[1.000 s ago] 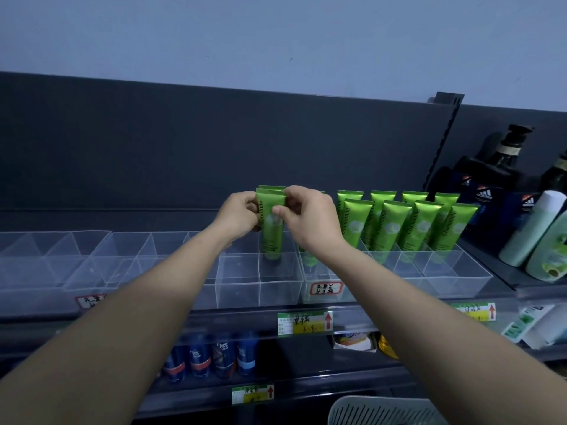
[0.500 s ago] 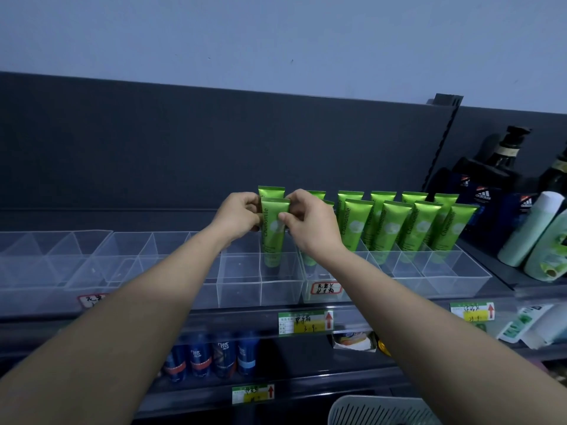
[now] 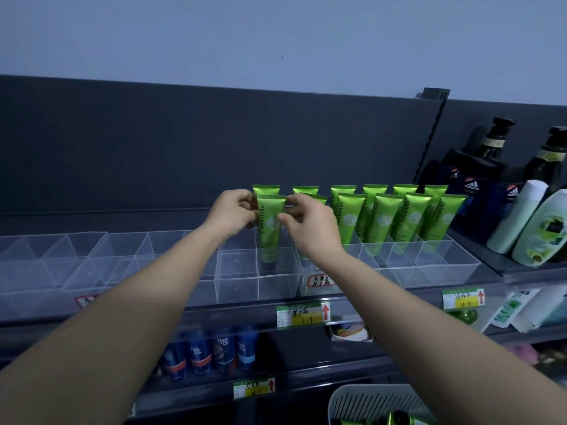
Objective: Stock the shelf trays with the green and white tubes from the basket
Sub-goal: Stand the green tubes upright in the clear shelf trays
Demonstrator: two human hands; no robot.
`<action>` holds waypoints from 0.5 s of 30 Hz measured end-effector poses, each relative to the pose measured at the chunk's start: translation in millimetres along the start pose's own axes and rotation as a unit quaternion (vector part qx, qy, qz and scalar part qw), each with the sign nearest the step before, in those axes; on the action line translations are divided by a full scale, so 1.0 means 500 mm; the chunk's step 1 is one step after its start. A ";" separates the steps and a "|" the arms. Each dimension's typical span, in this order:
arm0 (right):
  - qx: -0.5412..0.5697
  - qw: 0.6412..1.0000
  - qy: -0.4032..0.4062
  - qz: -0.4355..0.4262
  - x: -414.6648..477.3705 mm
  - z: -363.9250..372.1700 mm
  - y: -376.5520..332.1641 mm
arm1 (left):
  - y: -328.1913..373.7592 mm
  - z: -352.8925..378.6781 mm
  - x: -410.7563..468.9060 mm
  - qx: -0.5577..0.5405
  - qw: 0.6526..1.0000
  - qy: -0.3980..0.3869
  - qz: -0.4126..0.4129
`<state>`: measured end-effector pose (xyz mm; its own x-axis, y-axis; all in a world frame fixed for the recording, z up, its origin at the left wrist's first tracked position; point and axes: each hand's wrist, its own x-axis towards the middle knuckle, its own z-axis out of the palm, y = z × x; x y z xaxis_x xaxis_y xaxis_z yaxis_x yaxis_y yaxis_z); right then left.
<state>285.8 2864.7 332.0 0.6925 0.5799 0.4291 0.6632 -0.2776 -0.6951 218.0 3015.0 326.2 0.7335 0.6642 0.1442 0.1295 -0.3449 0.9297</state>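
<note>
Both hands meet at frame centre. The left hand [image 3: 231, 214] has its fingers curled, pinching the left upper edge of one green tube [image 3: 270, 223]. The right hand [image 3: 310, 225] pinches the tube's right edge between thumb and forefinger. The tube stands upright, crimped end up, with its lower end inside a compartment of the clear tray [image 3: 236, 286]. Its cap is blurred through the plastic, so contact with the tray floor cannot be told. A second tube [image 3: 266, 189] stands behind at 12 o'clock, only its top showing. At 3 o'clock the stocked tubes [image 3: 385, 220] form two rows, the nearest pair largely hidden by the right hand. The basket [image 3: 368, 400] sits at 5 o'clock, cut off by the bottom edge, its green contents hard to make out. The price tag [image 3: 302, 314] writing is illegible.
</note>
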 end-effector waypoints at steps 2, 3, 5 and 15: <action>-0.012 1.000 0.003 -0.002 -0.008 -0.007 0.000 | 0.006 -0.001 -0.004 -0.001 1.000 0.000 0.002; -0.017 1.000 0.004 -0.002 -0.013 -0.012 0.001 | 0.010 -0.001 -0.008 0.001 1.000 -0.002 0.003; -0.025 1.000 0.003 -0.004 -0.026 -0.022 0.005 | 0.011 -0.001 -0.013 0.010 1.000 0.000 0.010; -0.130 0.988 -0.040 -0.079 -0.124 -0.098 0.045 | 0.021 -0.001 -0.144 0.255 0.958 0.122 0.045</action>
<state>271.7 2784.9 318.0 0.5571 0.6869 0.4667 0.8188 -0.3604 -0.4470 166.4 2963.7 325.6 0.5874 0.7307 0.3480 0.4281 -0.6454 0.6326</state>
